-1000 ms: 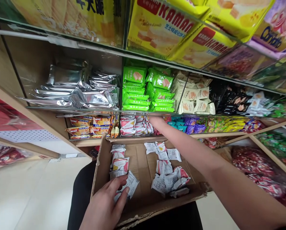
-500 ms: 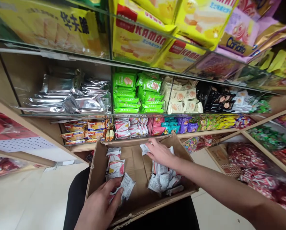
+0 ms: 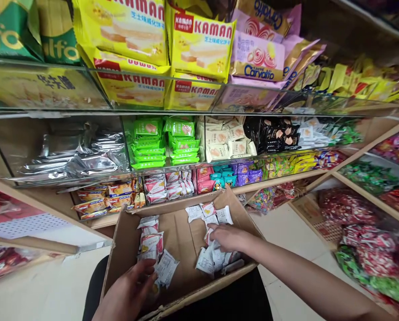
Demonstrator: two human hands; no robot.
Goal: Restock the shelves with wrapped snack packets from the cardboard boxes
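An open cardboard box [image 3: 182, 229] rests on my lap with small white-and-pink wrapped snack packets in it. My right hand [image 3: 229, 237] reaches into its right side, fingertips pinched on a snack packet [image 3: 208, 237]. Beneath that hand lies a pile of packets [image 3: 206, 261], several showing their white printed backs. Further back are loose packets, one of them a white packet [image 3: 224, 216]. At the left side my left hand [image 3: 134, 283] has thumb and fingers apart, close to a tilted white packet [image 3: 166, 267]. A column of packets [image 3: 151, 243] runs along the left wall.
Ahead, glass-fronted shelves hold green packets [image 3: 149, 142], cream packets [image 3: 228, 140] and silver packets [image 3: 75, 156]. Similar white-and-pink packets [image 3: 155, 187] fill a lower bin just behind the box. Yellow wafer bags [image 3: 201, 44] stand above. Bags of red-wrapped sweets [image 3: 367, 240] lie on the floor at right.
My right hand has moved from the back of the box toward the right pile; the packet it held now lies at the back. My left hand stays by the left packets. The view has shifted.
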